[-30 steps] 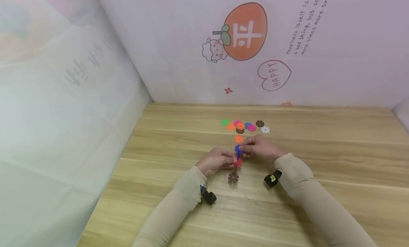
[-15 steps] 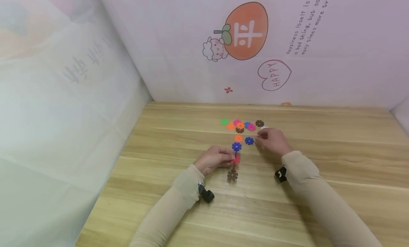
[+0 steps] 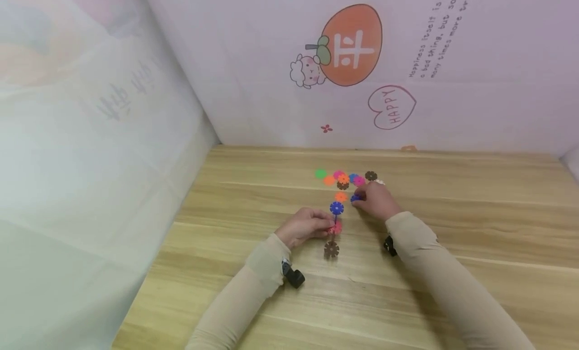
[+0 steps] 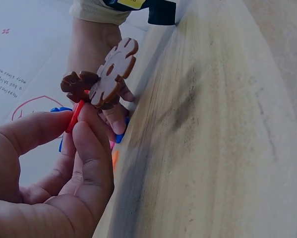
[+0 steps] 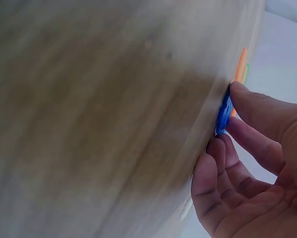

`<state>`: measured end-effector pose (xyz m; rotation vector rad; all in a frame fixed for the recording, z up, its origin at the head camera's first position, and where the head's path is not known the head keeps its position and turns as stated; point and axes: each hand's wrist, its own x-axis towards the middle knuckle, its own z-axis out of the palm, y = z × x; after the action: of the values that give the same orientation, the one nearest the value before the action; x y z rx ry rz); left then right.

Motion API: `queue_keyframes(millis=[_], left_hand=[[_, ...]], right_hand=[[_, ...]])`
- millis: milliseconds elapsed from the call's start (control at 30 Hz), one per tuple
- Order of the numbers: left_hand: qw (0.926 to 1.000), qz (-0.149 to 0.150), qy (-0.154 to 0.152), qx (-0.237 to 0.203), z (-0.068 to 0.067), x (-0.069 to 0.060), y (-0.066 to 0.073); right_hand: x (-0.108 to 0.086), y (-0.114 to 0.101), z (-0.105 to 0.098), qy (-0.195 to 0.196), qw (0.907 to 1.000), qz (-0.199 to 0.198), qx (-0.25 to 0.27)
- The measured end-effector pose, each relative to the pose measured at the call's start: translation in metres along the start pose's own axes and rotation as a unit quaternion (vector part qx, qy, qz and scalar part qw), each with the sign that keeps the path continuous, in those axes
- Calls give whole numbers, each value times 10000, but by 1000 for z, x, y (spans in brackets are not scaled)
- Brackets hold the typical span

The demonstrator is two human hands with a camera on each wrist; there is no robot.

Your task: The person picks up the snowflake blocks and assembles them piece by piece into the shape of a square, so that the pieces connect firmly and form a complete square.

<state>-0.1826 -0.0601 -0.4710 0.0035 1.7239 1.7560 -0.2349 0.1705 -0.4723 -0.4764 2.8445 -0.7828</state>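
Observation:
My left hand (image 3: 307, 226) pinches a red notched plastic disc (image 4: 76, 116) between thumb and fingers. The disc is part of a joined chain: a brown disc (image 3: 331, 249) hangs at the near end, and a blue disc (image 3: 336, 208) tops the far end. In the left wrist view two brown discs (image 4: 113, 74) stand at angles to each other. Lying flat on the table, a loose blue disc (image 5: 224, 110) is gripped at its edges by the thumb and fingers of my right hand (image 3: 377, 201). That hand partly covers it in the head view.
An orange disc (image 3: 341, 196) lies just beyond the chain. Farther back on the wooden table (image 3: 253, 189) is a loose group with green (image 3: 320, 174), pink (image 3: 359, 181) and dark brown (image 3: 371, 175) discs. A white disc (image 3: 380, 182) shows behind my right hand. Printed cloth walls stand behind and left.
My right hand let go of the chain's blue end, moved right, then came back left onto the loose blue disc. My left hand keeps its pinch on the red disc, nearly still.

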Motion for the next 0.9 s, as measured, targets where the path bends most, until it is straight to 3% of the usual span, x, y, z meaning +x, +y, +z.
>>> queue_keyframes(millis=[333,600,900], left_hand=[[10000,19,10,64,0,5,-4],[9999,26,144,36,-1,8,-6],[10000,12,24,36,1,7,-4]], right_hand=[[-21,3,-5,-36,9952,132,972],[-38,-3,-4,115,9919,68,1267],[-45,-13,-1,247,9876,-171,1540]])
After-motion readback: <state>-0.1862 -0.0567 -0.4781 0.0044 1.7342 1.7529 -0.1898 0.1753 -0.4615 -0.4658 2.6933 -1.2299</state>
